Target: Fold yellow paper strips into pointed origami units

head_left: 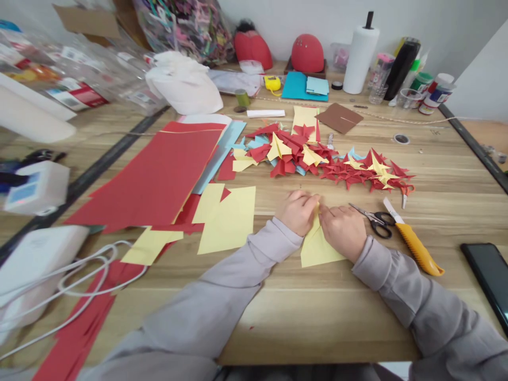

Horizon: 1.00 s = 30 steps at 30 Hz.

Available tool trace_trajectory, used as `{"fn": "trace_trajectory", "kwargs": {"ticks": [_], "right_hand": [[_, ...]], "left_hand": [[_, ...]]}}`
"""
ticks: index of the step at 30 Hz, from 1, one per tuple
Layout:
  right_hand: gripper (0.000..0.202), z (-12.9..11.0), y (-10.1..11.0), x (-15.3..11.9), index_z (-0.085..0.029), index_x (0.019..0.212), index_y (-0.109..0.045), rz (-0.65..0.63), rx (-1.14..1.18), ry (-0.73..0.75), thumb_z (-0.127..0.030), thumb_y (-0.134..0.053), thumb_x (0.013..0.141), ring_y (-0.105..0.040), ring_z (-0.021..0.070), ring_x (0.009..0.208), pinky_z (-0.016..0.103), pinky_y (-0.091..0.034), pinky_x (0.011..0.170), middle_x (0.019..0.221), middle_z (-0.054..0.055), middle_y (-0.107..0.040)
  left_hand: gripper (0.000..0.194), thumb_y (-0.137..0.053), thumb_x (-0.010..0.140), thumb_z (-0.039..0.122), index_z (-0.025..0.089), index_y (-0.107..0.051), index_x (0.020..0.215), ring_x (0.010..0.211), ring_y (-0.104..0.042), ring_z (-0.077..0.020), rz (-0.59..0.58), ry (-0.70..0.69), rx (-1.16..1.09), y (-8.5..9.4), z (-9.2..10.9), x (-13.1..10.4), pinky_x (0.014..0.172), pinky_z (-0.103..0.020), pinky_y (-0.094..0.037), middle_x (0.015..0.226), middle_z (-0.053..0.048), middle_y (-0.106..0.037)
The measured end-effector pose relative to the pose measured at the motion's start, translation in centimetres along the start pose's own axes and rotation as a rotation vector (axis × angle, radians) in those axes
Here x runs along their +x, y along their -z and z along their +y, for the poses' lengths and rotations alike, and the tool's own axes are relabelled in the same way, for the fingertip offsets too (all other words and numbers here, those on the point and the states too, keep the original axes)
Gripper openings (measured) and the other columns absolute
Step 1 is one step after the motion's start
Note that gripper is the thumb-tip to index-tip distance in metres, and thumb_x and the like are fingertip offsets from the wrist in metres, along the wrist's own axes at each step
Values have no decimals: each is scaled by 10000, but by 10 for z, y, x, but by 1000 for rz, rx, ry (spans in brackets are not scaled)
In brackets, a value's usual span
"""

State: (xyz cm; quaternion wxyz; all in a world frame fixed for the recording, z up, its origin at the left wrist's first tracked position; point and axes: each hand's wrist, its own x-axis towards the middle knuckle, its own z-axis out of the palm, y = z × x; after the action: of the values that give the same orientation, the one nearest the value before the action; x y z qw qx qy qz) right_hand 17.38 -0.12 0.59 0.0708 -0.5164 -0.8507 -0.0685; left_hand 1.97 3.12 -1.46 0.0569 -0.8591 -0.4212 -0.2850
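A sheet of yellow paper (319, 250) lies on the wooden table with its far end folded toward a point. My left hand (298, 211) closes on the paper's far left edge, fingers bent. Across from it, my right hand (343, 228) pinches the far right edge, and the two hands almost meet at the tip. Both hands cover part of the folds. Just right of my right hand are black-handled scissors (381, 224) and a yellow-handled knife (416, 244). Flat yellow sheets (234, 219) lie to the left of my left hand.
Beyond my hands is a pile of folded red, yellow and blue paper shapes (293, 151). Large red sheets (154, 174) are stacked at left, near a white cable (105, 264). A phone (488, 275) lies at the right edge; a paper roll (360, 61) stands at the back.
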Motion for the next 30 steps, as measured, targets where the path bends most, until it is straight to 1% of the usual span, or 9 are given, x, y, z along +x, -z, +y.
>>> {"fn": "trace_trajectory", "kwargs": {"ticks": [6,10,14,17,22,27,30], "right_hand": [[361,-1,7,8,-176,1189,-521,-110,-13,-33,-283,-297,928,-627,197,667,278,-319,581,745,99,-682],[377,-2,12,12,-218,1170,-526,-146,-24,-70,-318,-244,941,-644,202,629,261,-326,547,718,86,-687],[391,-3,15,13,-222,1212,-491,-174,-26,-83,-332,-229,943,-656,211,630,264,-345,542,731,91,-694],[397,-3,16,13,-214,1233,-474,-198,-30,-85,-320,-223,944,-656,208,636,269,-358,555,742,103,-696],[380,-4,16,11,-179,1204,-496,-202,-37,-62,-274,-244,937,-651,215,668,279,-363,573,780,134,-693],[366,-5,14,9,-161,1143,-536,-171,-45,-17,-256,-250,935,-647,237,741,300,-377,616,824,145,-683],[359,-5,14,10,-161,1194,-497,-185,-40,-31,-227,-264,929,-652,225,694,289,-376,591,778,135,-684]], "left_hand": [[294,-444,803,144,118,-589,1058,864,-569,-228,-20,22,-12,0,1,1,747,-374,-429,780,-89,-685],[320,-446,792,136,114,-577,1083,873,-571,-235,-36,24,-11,1,1,1,747,-378,-421,805,-93,-690],[338,-446,788,143,109,-569,1101,865,-567,-243,-48,36,13,2,3,2,740,-383,-411,811,-95,-684],[359,-450,780,152,114,-560,1120,866,-556,-252,-63,62,50,3,5,2,732,-388,-402,860,-109,-672],[369,-460,779,176,127,-562,1130,845,-543,-253,-52,91,99,3,6,2,710,-377,-390,893,-115,-657],[345,-447,798,195,129,-569,1115,857,-532,-252,-40,92,91,2,6,1,726,-380,-394,900,-117,-646],[352,-461,782,178,131,-571,1114,860,-531,-251,-44,90,96,3,7,2,734,-377,-399,922,-114,-641]]}}
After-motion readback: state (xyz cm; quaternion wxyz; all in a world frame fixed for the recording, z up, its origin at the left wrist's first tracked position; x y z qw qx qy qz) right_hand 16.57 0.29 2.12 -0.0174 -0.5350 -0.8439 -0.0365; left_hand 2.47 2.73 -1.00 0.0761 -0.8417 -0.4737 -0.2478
